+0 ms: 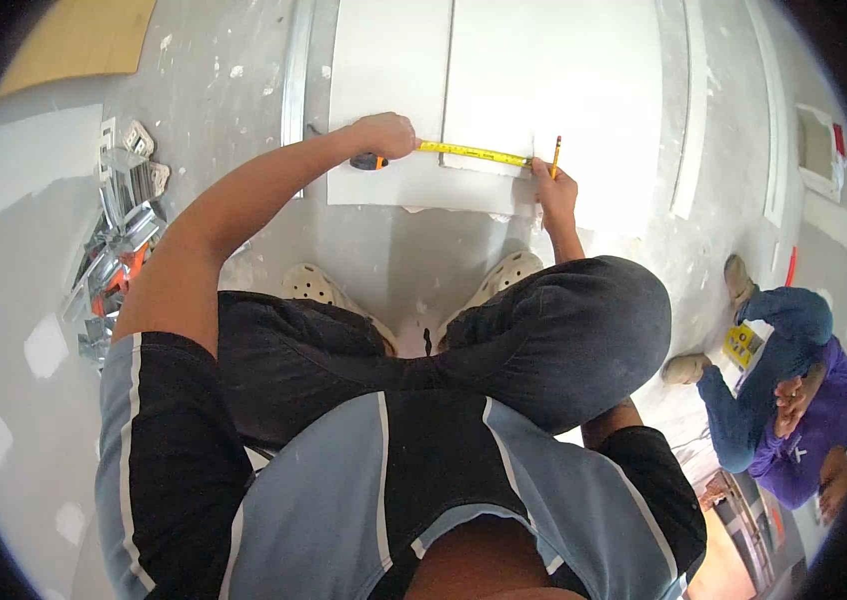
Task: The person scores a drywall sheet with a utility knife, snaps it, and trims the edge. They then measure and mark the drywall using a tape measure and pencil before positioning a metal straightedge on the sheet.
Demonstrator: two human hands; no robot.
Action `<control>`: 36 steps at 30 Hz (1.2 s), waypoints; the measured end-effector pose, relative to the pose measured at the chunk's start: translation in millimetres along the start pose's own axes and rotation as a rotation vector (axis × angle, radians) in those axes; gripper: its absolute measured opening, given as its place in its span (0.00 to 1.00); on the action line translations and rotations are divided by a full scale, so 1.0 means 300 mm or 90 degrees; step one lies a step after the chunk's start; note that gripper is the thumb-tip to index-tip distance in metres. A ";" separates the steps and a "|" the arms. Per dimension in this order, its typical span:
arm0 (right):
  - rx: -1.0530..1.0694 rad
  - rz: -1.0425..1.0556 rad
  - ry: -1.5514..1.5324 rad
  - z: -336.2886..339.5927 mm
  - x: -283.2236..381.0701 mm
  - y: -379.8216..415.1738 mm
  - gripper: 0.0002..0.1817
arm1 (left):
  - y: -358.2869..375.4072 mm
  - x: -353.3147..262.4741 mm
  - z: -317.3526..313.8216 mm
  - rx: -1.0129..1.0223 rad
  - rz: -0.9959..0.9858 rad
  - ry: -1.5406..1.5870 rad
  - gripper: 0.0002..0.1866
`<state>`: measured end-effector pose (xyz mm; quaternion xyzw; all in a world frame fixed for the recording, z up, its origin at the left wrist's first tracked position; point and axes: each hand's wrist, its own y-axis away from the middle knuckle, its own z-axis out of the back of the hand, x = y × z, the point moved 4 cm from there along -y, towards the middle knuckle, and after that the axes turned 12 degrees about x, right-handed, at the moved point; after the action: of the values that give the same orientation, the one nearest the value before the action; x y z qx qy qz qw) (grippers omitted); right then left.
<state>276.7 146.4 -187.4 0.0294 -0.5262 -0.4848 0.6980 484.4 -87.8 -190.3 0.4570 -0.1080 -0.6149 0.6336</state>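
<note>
My left hand (387, 135) is closed around a tape measure, and its black and orange case (369, 161) shows below the fingers. From that hand the yellow tape blade (474, 152) stretches to the right across a white board (554, 75). My right hand (556, 190) pinches the far end of the blade near the board's lower edge. A pencil (557, 158) also sticks up from the right hand's fingers. Beneath that board lies another white sheet (389, 70), showing on the left side.
Metal pieces and scraps (119, 235) are heaped on the left. A metal strip (296, 70) runs beside the boards. On the right sits another person (794, 390) in a purple top, near a yellow package (741, 344). Top left is a wooden panel (84, 40).
</note>
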 end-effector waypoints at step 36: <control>0.122 -0.003 -0.093 0.006 0.001 0.003 0.14 | 0.007 -0.130 0.073 -0.051 0.292 0.265 0.28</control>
<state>275.9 147.5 -185.9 0.0619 -0.6194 -0.4345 0.6509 462.0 -63.8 -159.9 0.5116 -0.0522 -0.3528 0.7817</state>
